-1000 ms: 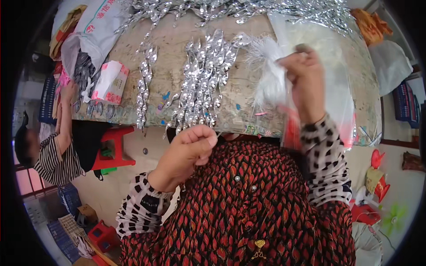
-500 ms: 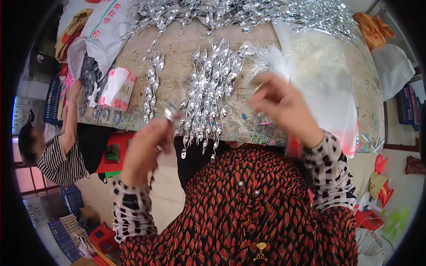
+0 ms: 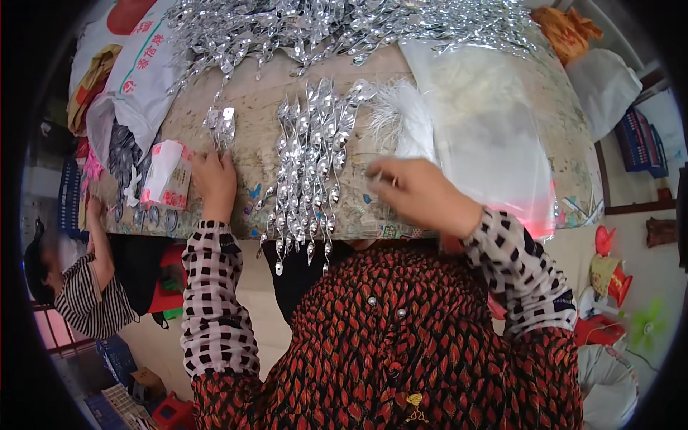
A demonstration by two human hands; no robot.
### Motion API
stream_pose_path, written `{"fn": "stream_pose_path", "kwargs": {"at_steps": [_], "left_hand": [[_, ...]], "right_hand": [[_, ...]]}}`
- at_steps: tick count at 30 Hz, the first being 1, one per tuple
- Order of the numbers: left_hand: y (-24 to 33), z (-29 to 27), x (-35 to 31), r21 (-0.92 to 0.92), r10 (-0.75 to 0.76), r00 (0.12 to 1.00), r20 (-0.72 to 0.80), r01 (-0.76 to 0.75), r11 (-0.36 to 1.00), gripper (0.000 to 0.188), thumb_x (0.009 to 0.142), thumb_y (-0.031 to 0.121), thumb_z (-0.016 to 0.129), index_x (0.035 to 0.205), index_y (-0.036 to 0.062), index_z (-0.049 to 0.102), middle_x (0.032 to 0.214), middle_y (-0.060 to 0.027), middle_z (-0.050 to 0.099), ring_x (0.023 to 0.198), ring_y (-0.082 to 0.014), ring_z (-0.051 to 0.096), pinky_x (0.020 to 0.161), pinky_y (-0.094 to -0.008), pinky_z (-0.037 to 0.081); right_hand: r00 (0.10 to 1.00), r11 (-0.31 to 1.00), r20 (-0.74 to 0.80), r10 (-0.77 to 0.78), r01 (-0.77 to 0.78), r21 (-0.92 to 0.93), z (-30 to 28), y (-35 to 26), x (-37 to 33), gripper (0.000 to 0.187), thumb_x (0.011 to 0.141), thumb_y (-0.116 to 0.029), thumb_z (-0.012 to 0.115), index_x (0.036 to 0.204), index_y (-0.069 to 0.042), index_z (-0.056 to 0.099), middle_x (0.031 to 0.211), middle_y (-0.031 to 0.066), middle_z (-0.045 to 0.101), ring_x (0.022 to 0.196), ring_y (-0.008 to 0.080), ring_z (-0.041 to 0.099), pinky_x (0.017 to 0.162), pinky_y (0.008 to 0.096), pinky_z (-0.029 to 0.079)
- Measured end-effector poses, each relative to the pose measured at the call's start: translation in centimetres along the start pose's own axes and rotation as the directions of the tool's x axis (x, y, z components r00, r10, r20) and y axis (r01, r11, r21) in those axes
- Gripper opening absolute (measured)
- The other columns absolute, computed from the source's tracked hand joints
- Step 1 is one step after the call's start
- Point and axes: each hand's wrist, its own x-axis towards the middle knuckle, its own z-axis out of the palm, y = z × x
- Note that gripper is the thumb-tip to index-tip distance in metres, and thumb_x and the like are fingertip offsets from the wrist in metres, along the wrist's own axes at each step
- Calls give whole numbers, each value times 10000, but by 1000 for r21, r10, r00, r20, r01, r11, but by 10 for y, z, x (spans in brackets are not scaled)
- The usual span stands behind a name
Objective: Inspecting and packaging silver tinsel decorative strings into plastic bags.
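My left hand is at the left part of the table, its fingers closed on a few silver spiral strips whose ends stick out beyond the fingertips. Over the table's right half hovers my right hand, thumb and fingers drawn together; whether anything thin sits between them I cannot make out. Between the hands lies a row of shiny silver twisted strips, their lower ends hanging past the near table edge. A bundle of fine white strings lies just beyond my right hand.
A big heap of silver spirals covers the far side. Clear plastic bags lie at right. A pink-and-white tissue box and a white woven sack stand at left, near a person in a striped shirt.
My left hand has moved away from the middle, left and forward, onto the strips lying there. My right hand has lowered slightly toward me. The whole view has shifted a little.
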Motion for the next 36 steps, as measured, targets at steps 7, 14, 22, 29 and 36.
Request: {"fn": "stream_pose_path", "kwargs": {"at_steps": [7, 14, 22, 29, 36], "left_hand": [[83, -65, -41, -631, 189, 976, 111, -78, 772, 522, 844, 292, 655, 1290, 61, 513, 1189, -215, 498, 1080, -343, 488, 918, -419, 398], [106, -83, -68, -654, 464, 844, 271, -192, 731, 511, 855, 266, 626, 1315, 84, 497, 1307, -231, 441, 1197, -385, 425, 1021, -428, 332], [93, -83, -60, -673, 540, 796, 273, -243, 699, 425, 886, 211, 573, 1287, 80, 518, 1314, -231, 456, 1201, -392, 442, 1016, -428, 350], [126, -103, -47, -835, 445, 888, 120, -152, 529, 394, 884, 178, 597, 1222, -14, 539, 1162, -195, 574, 1083, -314, 555, 934, -353, 420], [149, -105, -47, -811, 457, 844, 279, -48, 582, 698, 803, 233, 694, 1380, 7, 373, 1127, -212, 599, 1025, -307, 594, 853, -383, 471]], "right_hand": [[837, 702, 2, 548, -461, 542, 13, 29, 73, 316, 893, -269, 600, 1016, 20, 564, 700, 58, 599, 536, 123, 572, 456, 243, 464], [841, 607, 122, 527, -473, 639, 25, 36, 86, 198, 917, -228, 556, 920, -30, 550, 719, 56, 614, 502, 94, 539, 401, 221, 411], [856, 588, 289, 429, -508, 629, -5, 22, 71, 149, 965, -175, 477, 955, -53, 561, 751, 8, 632, 526, 66, 547, 423, 197, 422], [936, 722, 122, 331, -334, 606, 11, -7, 63, 159, 936, -180, 531, 913, -22, 529, 819, 69, 661, 532, 83, 588, 423, 207, 446], [928, 778, -97, 359, -240, 581, 17, -2, 69, 197, 879, -200, 544, 850, -5, 552, 696, 80, 636, 510, 123, 596, 429, 240, 462]]}}
